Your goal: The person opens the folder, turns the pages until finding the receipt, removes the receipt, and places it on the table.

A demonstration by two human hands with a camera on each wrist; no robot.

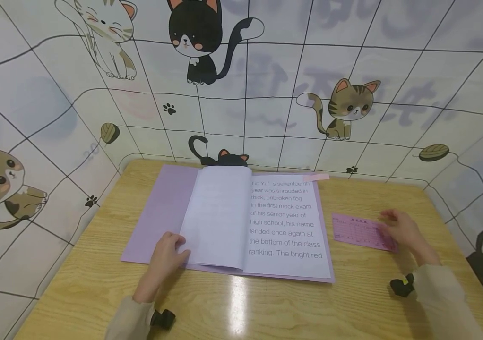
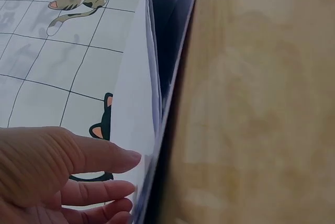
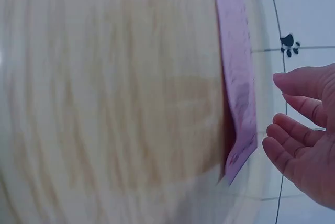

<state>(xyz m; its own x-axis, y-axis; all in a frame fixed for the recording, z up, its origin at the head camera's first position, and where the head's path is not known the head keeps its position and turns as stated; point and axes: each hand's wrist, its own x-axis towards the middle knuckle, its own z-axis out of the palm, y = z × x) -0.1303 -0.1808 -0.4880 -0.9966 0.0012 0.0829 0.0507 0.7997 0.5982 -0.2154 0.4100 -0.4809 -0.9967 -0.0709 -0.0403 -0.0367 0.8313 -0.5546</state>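
A booklet with a lilac cover (image 1: 156, 212) lies open on the table, its left page (image 1: 220, 217) blank and its right page (image 1: 286, 226) printed with large English text. At the lower left edge of the blank page, my left hand (image 1: 167, 255) rests with relaxed fingers. The left wrist view shows that thumb (image 2: 112, 156) and the fingers apart, beside the page edge. To the booklet's right lies a pink printed slip (image 1: 358, 231). My right hand (image 1: 403, 231) hovers over the slip's right end, fingers loosely bent and holding nothing. In the right wrist view the slip's near corner (image 3: 241, 153) bends up.
A pale pink tab (image 1: 319, 177) sticks out at the booklet's top right. The wooden table (image 1: 284, 307) meets a wall (image 1: 275, 118) covered with cat drawings. Dark wrist devices (image 1: 402, 285) sit at both sleeves.
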